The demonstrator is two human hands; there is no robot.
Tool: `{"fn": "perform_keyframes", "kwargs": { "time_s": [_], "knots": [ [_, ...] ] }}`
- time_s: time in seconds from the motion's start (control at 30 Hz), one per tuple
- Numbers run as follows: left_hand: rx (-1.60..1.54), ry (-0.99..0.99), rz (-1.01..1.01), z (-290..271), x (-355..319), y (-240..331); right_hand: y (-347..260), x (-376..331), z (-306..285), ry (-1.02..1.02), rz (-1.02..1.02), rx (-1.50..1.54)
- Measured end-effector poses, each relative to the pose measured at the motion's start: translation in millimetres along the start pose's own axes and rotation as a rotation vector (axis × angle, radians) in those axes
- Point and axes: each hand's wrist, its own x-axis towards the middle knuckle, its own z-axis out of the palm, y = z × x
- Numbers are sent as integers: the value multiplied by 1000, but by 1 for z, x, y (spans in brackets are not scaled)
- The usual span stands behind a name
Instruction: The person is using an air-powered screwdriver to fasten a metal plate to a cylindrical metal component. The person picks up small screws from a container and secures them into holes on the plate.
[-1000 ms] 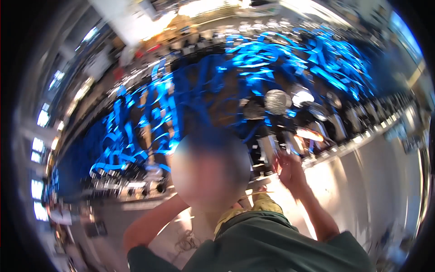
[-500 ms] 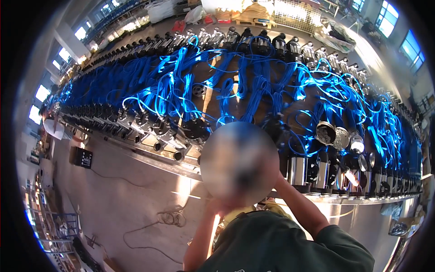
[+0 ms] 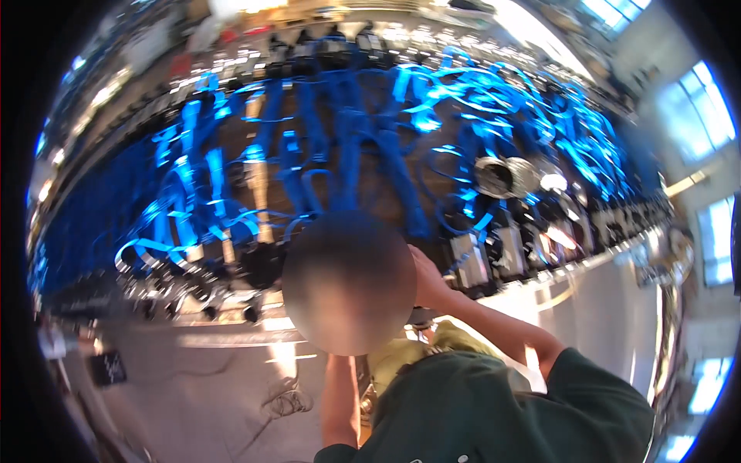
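A round blurred patch covers most of both hands and whatever they touch. My left forearm (image 3: 340,401) reaches straight up into the patch from the lower edge, and its hand is hidden. From the right comes my bare right arm; the back of my right hand (image 3: 429,282) shows at the patch's right rim, its fingers hidden. Both hands are at the near edge of a long bench, by a row of silvery cylindrical units (image 3: 471,261) with black ends. Bundles of blue cable (image 3: 351,166) lie just beyond the patch.
Another row of metal-and-black units (image 3: 333,50) lines the bench's far side. Round metal housings (image 3: 492,177) stand open among cables at the right. A coiled cord (image 3: 285,401) lies on the floor at left, near a dark box (image 3: 106,369). Windows (image 3: 698,100) are at far right.
The view has swung, so bench and cables sit further left and are smeared by motion. My left forearm now stands straighter; my right hand's back has come out from the blurred patch.
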Motion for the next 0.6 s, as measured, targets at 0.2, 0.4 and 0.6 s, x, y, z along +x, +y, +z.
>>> {"fn": "perform_keyframes", "kwargs": {
  "time_s": [0.2, 0.4, 0.6],
  "knots": [
    [-443, -46, -220, 27, -58, -22, 38, -114, -153, -103, 13, -566],
    [-452, -528, -584, 140, -107, -47, 102, -111, -153, -142, -93, -342],
    [-364, -309, 315, 159, -110, 78, 81, -76, -175, -81, 51, -48]
  ]
}}
